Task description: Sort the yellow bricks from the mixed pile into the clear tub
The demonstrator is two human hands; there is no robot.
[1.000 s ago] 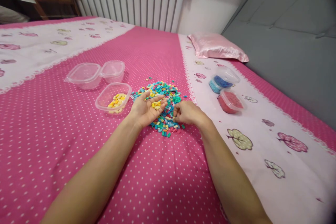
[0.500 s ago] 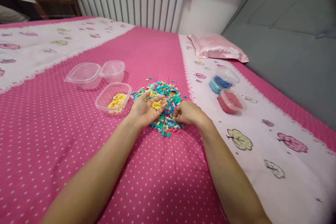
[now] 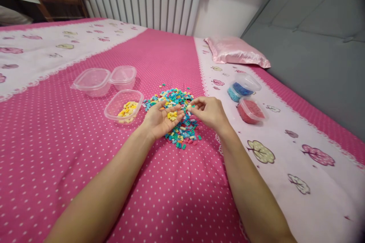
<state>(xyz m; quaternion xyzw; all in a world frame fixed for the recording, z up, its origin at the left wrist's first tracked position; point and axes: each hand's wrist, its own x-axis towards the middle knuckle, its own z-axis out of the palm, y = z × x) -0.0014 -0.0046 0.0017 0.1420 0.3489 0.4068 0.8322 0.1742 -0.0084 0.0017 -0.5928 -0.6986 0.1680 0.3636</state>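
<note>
Pile (image 3: 184, 127): small plastic pieces in teal, blue, yellow, cream and pink, heaped mid-scene on the bedspread (image 3: 176, 182); scattered more thinly at the far and near edges.
Left hand (image 3: 159, 121): palm up above the left part of the pile, unclenched, with fingers extended toward the right; cradling a loose cluster of yellow pieces (image 3: 172, 116) near the base of the fingers.
Right hand (image 3: 211, 112): back of the hand uppermost, at the right side of the pile; pinching a pale piece (image 3: 189, 107) between thumb and fingertips, just beside the fingertips on the left.
Open tub (image 3: 110, 111): clear plastic, left of the pile and near the left hand; partly filled with yellow and cream pieces (image 3: 127, 111), gathered mostly toward the right.
Far-left tubs: a larger clear tub (image 3: 92, 79) and a smaller clear tub (image 3: 124, 74), set side by side beyond the open one.
Right-hand tubs: dark blue pieces (image 3: 242, 89) and light blue pieces (image 3: 234, 94) together on the far side; red pieces (image 3: 251, 110) in a tub just nearer.
Far side: pink pillow (image 3: 236, 50) at right, by a grey headboard (image 3: 308, 22); white radiator (image 3: 142, 0) behind the bed.
</note>
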